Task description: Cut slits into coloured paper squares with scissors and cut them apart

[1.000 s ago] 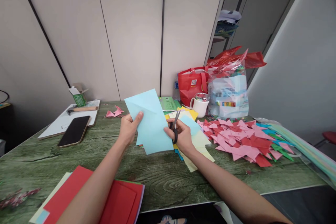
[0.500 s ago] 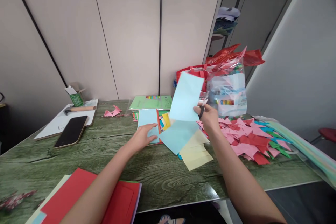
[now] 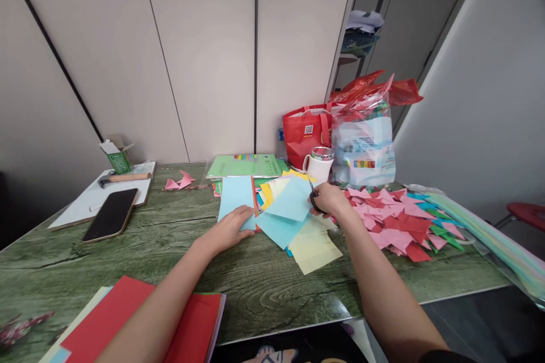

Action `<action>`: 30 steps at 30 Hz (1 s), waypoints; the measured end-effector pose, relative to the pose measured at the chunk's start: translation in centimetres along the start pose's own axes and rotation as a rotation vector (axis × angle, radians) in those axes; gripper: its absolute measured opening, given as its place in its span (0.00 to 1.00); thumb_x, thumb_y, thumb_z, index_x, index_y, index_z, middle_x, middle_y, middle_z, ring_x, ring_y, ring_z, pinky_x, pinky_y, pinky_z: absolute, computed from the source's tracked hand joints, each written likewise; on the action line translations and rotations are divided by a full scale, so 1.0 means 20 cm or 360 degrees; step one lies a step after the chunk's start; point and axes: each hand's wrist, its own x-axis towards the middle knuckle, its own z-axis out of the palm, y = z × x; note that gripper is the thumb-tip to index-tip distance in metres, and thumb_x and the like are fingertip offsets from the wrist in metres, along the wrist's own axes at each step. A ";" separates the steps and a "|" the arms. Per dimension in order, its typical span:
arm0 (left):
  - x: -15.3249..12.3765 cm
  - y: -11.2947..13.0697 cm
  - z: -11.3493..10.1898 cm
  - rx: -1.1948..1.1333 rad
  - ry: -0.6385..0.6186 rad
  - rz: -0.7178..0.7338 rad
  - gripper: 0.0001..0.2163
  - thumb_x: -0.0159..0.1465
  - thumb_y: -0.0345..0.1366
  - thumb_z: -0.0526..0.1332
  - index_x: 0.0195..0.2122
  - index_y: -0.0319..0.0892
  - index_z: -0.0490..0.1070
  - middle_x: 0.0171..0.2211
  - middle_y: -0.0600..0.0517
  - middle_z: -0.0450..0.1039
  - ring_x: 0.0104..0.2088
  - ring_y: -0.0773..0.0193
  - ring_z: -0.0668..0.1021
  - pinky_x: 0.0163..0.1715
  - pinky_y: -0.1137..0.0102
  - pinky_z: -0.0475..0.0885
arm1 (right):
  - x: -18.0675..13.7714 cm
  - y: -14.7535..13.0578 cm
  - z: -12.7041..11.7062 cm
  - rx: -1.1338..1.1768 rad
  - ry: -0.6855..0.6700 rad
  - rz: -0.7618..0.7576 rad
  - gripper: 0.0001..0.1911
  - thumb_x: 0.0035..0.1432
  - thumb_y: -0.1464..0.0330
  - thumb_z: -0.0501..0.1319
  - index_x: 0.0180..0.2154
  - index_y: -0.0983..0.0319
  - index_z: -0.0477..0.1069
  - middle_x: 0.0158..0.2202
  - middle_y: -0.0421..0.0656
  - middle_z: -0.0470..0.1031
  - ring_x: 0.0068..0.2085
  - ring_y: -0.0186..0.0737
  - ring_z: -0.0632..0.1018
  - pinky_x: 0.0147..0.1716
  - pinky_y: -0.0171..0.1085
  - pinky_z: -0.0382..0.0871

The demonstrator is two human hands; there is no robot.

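Note:
My left hand lies on a light blue sheet of paper, fingers stretched out over its near part and thumb apart. An orange-red edge shows beneath that sheet on its right. In my right hand is a pair of scissors with black handles, the blades pointing up and away from me. Just left of the scissors, loose light blue pieces overlap on a pile. Pale yellow sheets stick out below them toward me, and brighter yellow ones show behind.
Folded pink and red paper shapes heap up on the right. A white mug, red bag and filled plastic bag stand behind. On the left are a phone and hammer. Red sheets lie under my left forearm.
My right hand has lowered, and the light blue piece it held up now lies on the pile. My left hand has come down onto the blue sheet. The mug has come into view.

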 end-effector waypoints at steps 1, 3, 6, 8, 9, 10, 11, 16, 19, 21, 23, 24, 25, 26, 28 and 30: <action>0.00 0.00 0.00 -0.0012 -0.0004 0.0010 0.22 0.56 0.39 0.57 0.52 0.45 0.58 0.52 0.46 0.60 0.51 0.57 0.64 0.49 0.64 0.59 | -0.01 -0.01 0.00 -0.0103 -0.0074 -0.0001 0.07 0.44 0.68 0.60 0.27 0.65 0.71 0.21 0.48 0.73 0.26 0.41 0.75 0.27 0.36 0.64; 0.00 0.01 -0.02 -0.0034 -0.0009 0.0027 0.22 0.56 0.40 0.57 0.52 0.45 0.58 0.51 0.47 0.61 0.50 0.58 0.66 0.48 0.65 0.60 | -0.03 -0.05 -0.01 -0.0278 -0.0106 -0.0002 0.09 0.45 0.66 0.59 0.28 0.66 0.71 0.25 0.50 0.74 0.29 0.43 0.75 0.28 0.37 0.63; 0.00 -0.01 -0.04 0.0007 0.0028 -0.0093 0.26 0.54 0.43 0.59 0.53 0.43 0.58 0.52 0.45 0.61 0.51 0.56 0.65 0.48 0.64 0.59 | -0.10 -0.13 0.02 -0.0370 0.0132 -0.0183 0.14 0.50 0.61 0.56 0.34 0.64 0.68 0.33 0.54 0.73 0.36 0.48 0.74 0.31 0.39 0.62; 0.00 -0.04 -0.05 0.0072 0.0072 -0.0222 0.29 0.51 0.46 0.60 0.53 0.40 0.58 0.53 0.42 0.59 0.52 0.54 0.63 0.50 0.63 0.57 | -0.17 -0.22 0.07 -0.0333 0.0040 -0.0514 0.17 0.49 0.57 0.56 0.37 0.62 0.66 0.33 0.50 0.73 0.36 0.46 0.74 0.31 0.36 0.61; 0.00 -0.05 -0.06 0.0099 0.0092 -0.0264 0.30 0.50 0.47 0.60 0.53 0.40 0.58 0.54 0.42 0.59 0.53 0.53 0.62 0.50 0.62 0.57 | -0.21 -0.26 0.10 -0.0331 -0.0067 -0.0621 0.19 0.46 0.55 0.58 0.37 0.61 0.65 0.32 0.48 0.73 0.35 0.45 0.74 0.30 0.36 0.61; -0.01 -0.07 -0.06 0.0119 0.0101 -0.0284 0.31 0.50 0.47 0.61 0.53 0.39 0.58 0.53 0.42 0.60 0.53 0.53 0.62 0.50 0.63 0.57 | -0.25 -0.30 0.14 -0.0382 -0.0149 -0.0698 0.23 0.42 0.55 0.61 0.38 0.62 0.64 0.33 0.49 0.73 0.35 0.47 0.74 0.31 0.37 0.61; -0.01 -0.08 -0.07 0.0136 0.0110 -0.0299 0.31 0.49 0.47 0.61 0.53 0.39 0.59 0.53 0.42 0.60 0.53 0.53 0.63 0.50 0.63 0.57 | -0.29 -0.34 0.17 -0.0447 -0.0188 -0.0767 0.25 0.39 0.57 0.63 0.39 0.63 0.64 0.34 0.50 0.73 0.36 0.49 0.74 0.32 0.38 0.62; 0.00 -0.11 -0.07 0.0184 0.0170 -0.0335 0.27 0.53 0.45 0.58 0.52 0.37 0.60 0.51 0.42 0.64 0.49 0.55 0.67 0.48 0.66 0.59 | -0.41 -0.44 0.28 -0.0669 -0.0127 -0.0871 0.13 0.49 0.74 0.55 0.40 0.66 0.62 0.34 0.53 0.73 0.38 0.47 0.74 0.43 0.47 0.56; 0.00 -0.13 -0.07 0.0213 0.0209 -0.0392 0.24 0.55 0.43 0.56 0.51 0.36 0.62 0.50 0.43 0.65 0.49 0.56 0.67 0.48 0.67 0.59 | -0.43 -0.45 0.29 -0.0695 -0.0122 -0.0860 0.11 0.51 0.78 0.51 0.39 0.65 0.62 0.33 0.51 0.74 0.36 0.47 0.75 0.38 0.45 0.60; 0.00 -0.15 -0.06 0.0222 0.0217 -0.0447 0.25 0.55 0.44 0.56 0.51 0.36 0.61 0.50 0.42 0.64 0.50 0.55 0.66 0.49 0.66 0.58 | -0.43 -0.46 0.29 -0.0702 -0.0118 -0.0853 0.11 0.52 0.78 0.50 0.39 0.65 0.62 0.32 0.51 0.74 0.35 0.46 0.75 0.34 0.41 0.62; -0.01 -0.16 -0.06 0.0206 0.0197 -0.0492 0.28 0.52 0.46 0.58 0.51 0.36 0.60 0.51 0.42 0.63 0.51 0.54 0.65 0.49 0.65 0.57 | -0.41 -0.46 0.27 -0.0710 -0.0102 -0.0837 0.11 0.53 0.78 0.49 0.39 0.65 0.62 0.32 0.51 0.74 0.34 0.45 0.76 0.31 0.38 0.62; -0.01 -0.17 -0.06 0.0187 0.0171 -0.0499 0.30 0.50 0.47 0.60 0.52 0.36 0.60 0.51 0.41 0.63 0.52 0.54 0.64 0.50 0.65 0.57 | -0.40 -0.45 0.25 -0.0714 -0.0093 -0.0828 0.11 0.53 0.78 0.49 0.39 0.65 0.61 0.32 0.51 0.74 0.34 0.44 0.76 0.30 0.37 0.62; -0.02 -0.17 -0.06 0.0165 0.0136 -0.0494 0.33 0.48 0.49 0.61 0.52 0.36 0.59 0.52 0.41 0.62 0.52 0.53 0.64 0.50 0.65 0.57 | -0.39 -0.45 0.24 -0.0717 -0.0081 -0.0820 0.11 0.53 0.78 0.50 0.40 0.65 0.61 0.32 0.51 0.74 0.33 0.44 0.76 0.29 0.36 0.61; -0.02 -0.17 -0.06 0.0140 0.0101 -0.0472 0.35 0.45 0.51 0.61 0.52 0.37 0.59 0.52 0.40 0.61 0.52 0.53 0.63 0.50 0.64 0.57 | -0.38 -0.44 0.22 -0.0720 -0.0069 -0.0812 0.11 0.53 0.78 0.50 0.39 0.65 0.61 0.32 0.51 0.74 0.33 0.44 0.76 0.28 0.35 0.61; -0.03 -0.17 -0.06 0.0084 0.0045 -0.0410 0.39 0.41 0.53 0.63 0.52 0.39 0.59 0.53 0.41 0.60 0.52 0.52 0.64 0.50 0.63 0.57 | -0.35 -0.42 0.19 -0.0725 -0.0046 -0.0805 0.10 0.53 0.78 0.49 0.39 0.65 0.61 0.31 0.51 0.74 0.33 0.45 0.76 0.27 0.35 0.59; -0.03 -0.16 -0.06 0.0029 0.0025 -0.0357 0.39 0.39 0.53 0.64 0.52 0.40 0.60 0.53 0.42 0.61 0.52 0.52 0.64 0.49 0.63 0.57 | -0.32 -0.40 0.17 -0.0722 -0.0034 -0.0827 0.10 0.54 0.77 0.48 0.39 0.65 0.62 0.31 0.50 0.74 0.33 0.45 0.75 0.27 0.35 0.58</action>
